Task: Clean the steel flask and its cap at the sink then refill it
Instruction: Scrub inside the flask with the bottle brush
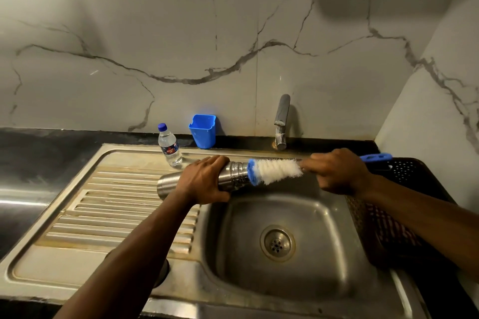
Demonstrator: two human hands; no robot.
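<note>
The left hand (204,180) is gripping the flask (230,175) sideways over the sink (324,217); the right hand (337,172) is holding the brush (274,171) at its mouth. Forcing the bristles in could be twisting the flask loose, or spraying water.

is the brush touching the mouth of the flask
Touching. The head view shows the blue tip of the bottle brush pressed against the open mouth of the steel flask, with no gap between them.

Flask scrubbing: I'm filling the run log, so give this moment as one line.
left hand grips flask sideways | right hand holds brush at mouth | tap dry
</note>
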